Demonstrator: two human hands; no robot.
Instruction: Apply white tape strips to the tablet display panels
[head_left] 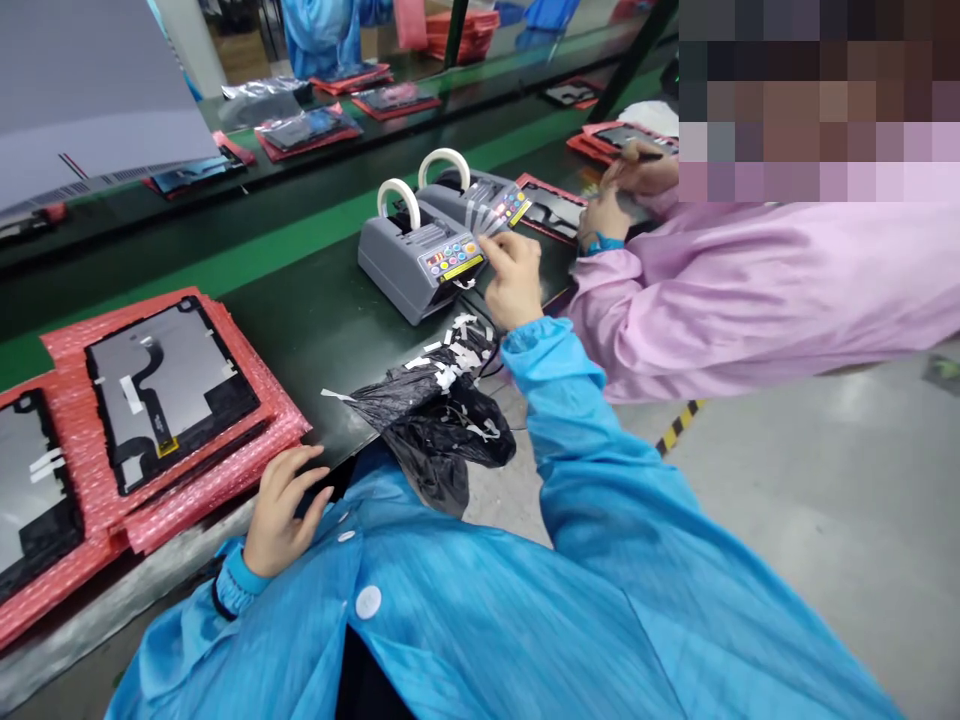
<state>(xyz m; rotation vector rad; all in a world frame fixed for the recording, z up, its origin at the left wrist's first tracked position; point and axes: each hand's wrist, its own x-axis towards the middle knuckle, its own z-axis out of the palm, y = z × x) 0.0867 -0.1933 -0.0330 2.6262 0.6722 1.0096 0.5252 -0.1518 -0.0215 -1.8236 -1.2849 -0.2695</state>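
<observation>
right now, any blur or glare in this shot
Head view: pale streaks beside the right hand, probably motion blur; also in the head view, small bright glints on the red bubble wrap near the left hand.

No legible text or numbers

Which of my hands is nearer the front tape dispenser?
Right. Your right hand is beside the front tape dispenser, near its button panel; your left hand is farther off, by the bubble wrap.

Grey tape dispenser (397,268), red bubble wrap (279,415), black-and-yellow floor stripe (680,427), blurred floor (765,500) perhaps pale grey
</observation>
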